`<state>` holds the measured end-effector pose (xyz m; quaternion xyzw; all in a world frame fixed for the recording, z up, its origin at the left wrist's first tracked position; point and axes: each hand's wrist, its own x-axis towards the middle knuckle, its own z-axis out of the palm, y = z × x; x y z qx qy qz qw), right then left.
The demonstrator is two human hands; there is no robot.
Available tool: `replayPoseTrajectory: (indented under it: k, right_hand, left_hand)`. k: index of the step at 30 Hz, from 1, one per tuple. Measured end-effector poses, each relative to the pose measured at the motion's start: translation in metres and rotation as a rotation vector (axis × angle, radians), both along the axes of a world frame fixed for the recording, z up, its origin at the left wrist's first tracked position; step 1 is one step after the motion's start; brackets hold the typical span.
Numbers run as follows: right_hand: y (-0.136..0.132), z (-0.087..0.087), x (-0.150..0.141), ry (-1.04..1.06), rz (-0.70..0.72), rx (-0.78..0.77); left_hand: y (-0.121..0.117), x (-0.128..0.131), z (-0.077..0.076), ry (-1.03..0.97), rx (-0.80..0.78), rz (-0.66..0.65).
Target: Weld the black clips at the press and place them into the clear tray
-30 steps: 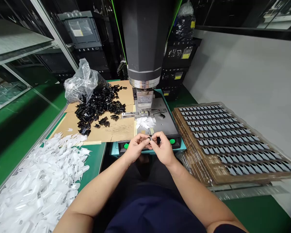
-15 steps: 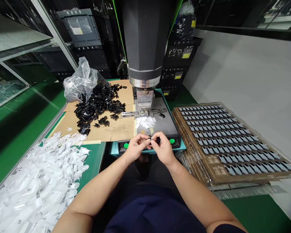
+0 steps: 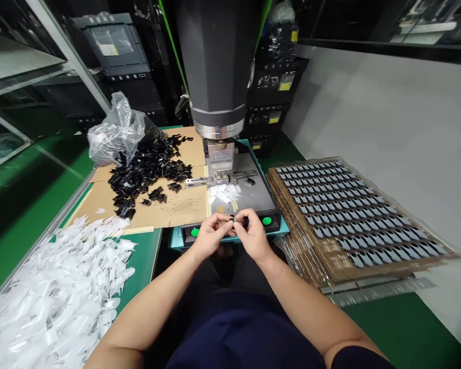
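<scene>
Centrally, just below mid-frame, a small dark part point(image 3: 233, 219) with a pale bit at it, pinched between both hands over the near edge of a metal plate point(image 3: 259, 199). Left hand point(image 3: 210, 237): thumb and index closed on the part, other fingers curled. Right hand point(image 3: 254, 237): thumb and index likewise closed on it, from the right. Part mostly covered by fingertips; its long axis and which way it points too small to make out.

Beyond the hands, toward the top of the frame: a small pile of white pieces point(image 3: 225, 193) on the plate, lying between the hands and a metal fixture point(image 3: 221, 177). Fixture's long axis runs roughly left to right, directly under the block of a large dark machine point(image 3: 217, 66). One loose black piece point(image 3: 249, 181) just beside the fixture's right arm. Green buttons at the plate's front, left point(image 3: 194, 232) and right point(image 3: 267, 221) of the hands.

Left of centre: black parts point(image 3: 146, 166) heaped on cardboard point(image 3: 182, 207), clear plastic bag point(image 3: 117, 130) against them. Lower left: broad heap of white sheets point(image 3: 54, 297). Right: tray point(image 3: 340, 261) of grey-blue pieces in slanting rows, atop a stack.
</scene>
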<state>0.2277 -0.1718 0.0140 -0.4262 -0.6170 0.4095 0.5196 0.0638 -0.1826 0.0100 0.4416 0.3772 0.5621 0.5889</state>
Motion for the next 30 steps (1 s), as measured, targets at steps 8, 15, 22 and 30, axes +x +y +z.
replayPoseTrajectory:
  k: [8, 15, 22, 30]
  right_hand:
    - [-0.034, 0.004, 0.032, -0.104, 0.032, -0.008]
    - [-0.06, 0.001, 0.162, -0.394, -0.382, -0.044]
    - [-0.058, -0.019, 0.282, -0.964, -0.707, -0.403]
    - [-0.043, -0.032, 0.288, -1.171, -0.626, -0.554]
  left_hand:
    - [-0.018, 0.003, -0.01, 0.163, 0.035, -0.14]
    - [-0.022, 0.003, -0.019, 0.273, 0.045, -0.18]
    - [-0.015, -0.001, -0.028, 0.37, 0.022, -0.156]
    - [-0.017, -0.001, -0.027, 0.436, 0.037, -0.193]
